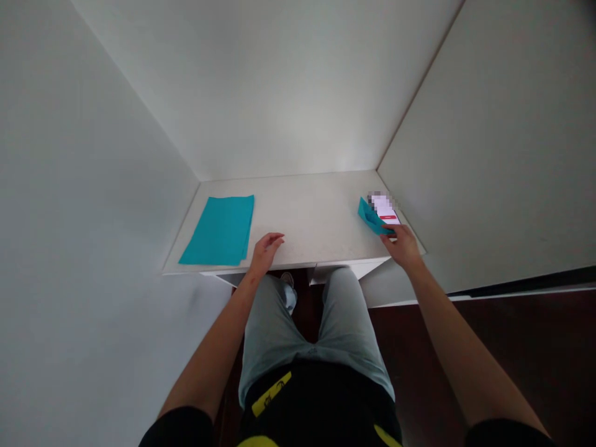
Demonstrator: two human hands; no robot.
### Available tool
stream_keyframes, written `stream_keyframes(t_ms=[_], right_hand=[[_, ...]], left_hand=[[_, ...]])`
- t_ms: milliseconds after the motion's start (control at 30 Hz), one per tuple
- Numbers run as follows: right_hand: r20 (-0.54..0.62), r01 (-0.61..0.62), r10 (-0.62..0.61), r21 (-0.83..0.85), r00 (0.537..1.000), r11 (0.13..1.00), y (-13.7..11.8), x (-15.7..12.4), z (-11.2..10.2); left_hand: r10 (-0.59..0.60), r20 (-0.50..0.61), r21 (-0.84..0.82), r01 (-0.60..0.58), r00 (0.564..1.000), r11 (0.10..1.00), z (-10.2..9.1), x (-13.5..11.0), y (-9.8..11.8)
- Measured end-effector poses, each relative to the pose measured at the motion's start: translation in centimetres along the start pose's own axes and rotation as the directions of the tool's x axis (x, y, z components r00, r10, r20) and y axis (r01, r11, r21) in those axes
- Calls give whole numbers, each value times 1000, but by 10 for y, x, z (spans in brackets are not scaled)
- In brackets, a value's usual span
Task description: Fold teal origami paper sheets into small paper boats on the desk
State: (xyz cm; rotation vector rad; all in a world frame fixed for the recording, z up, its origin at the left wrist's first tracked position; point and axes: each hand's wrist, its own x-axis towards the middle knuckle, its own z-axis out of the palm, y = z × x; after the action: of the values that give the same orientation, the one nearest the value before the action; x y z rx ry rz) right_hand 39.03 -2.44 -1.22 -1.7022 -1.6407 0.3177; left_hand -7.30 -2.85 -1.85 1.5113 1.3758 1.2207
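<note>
My left hand (264, 250) rests on the front edge of a white table (307, 217), fingers loosely stretched, holding nothing. A flat stack of teal paper (221, 230) lies just to its left. My right hand (401, 243) is at the table's right front corner, its fingers on the near end of a phone (385, 211) with a lit screen. A small folded teal paper shape (369, 216) sits against the phone's left side. Whether the fingers grip the phone or only touch it is unclear.
White walls close in the table on the left, back and right. Below the table edge are my legs in light trousers (321, 329) and a dark floor (512, 347). A white panel runs low on the right.
</note>
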Motion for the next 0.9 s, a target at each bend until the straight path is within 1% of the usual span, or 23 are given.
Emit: stream_keyframes(t_ms=[67,167,267,367,467,533,600,633,700,767,833,900], right_hand=[[9,17,-17,15,1000,1000,-1,3,4],[18,-11,10,50,1000,999,-6,12,12],[54,-62,59,65,997,996,-14,26,22],[101,-71,65,58,993,996,-21,46,34],[113,-75,73,12,991,997,-26,69,45],[100,-105,107,-24,989,994,-29,84,52],[104,-119,121,-26,987,993,-31,94,55],[108,-106,108,-23,988,994,-32,96,56],[86,-37,41,-41,995,998,-34,97,55],[31,47,-44,-85,999,995,-36,90,52],[-1,106,-107,-102,994,989,-38,76,48],[27,131,-129,-67,991,989,-41,56,45]], left_hand=[[-2,-7,7,2,1000,1000,-5,-7,4],[46,-36,106,-42,998,994,-22,-25,9],[106,-84,255,-82,991,963,-54,-45,7],[167,-109,453,-101,980,886,-92,-57,-4],[186,-88,598,-97,979,796,-125,-63,-19],[154,-50,643,-86,987,761,-139,-67,-28],[113,-15,660,-75,993,747,-146,-72,-35],[101,-2,664,-74,995,744,-147,-75,-37],[103,14,670,-86,995,737,-148,-82,-39],[128,23,672,-110,991,732,-147,-88,-39],[153,27,668,-132,988,732,-148,-92,-37],[171,10,669,-133,985,731,-152,-90,-33]])
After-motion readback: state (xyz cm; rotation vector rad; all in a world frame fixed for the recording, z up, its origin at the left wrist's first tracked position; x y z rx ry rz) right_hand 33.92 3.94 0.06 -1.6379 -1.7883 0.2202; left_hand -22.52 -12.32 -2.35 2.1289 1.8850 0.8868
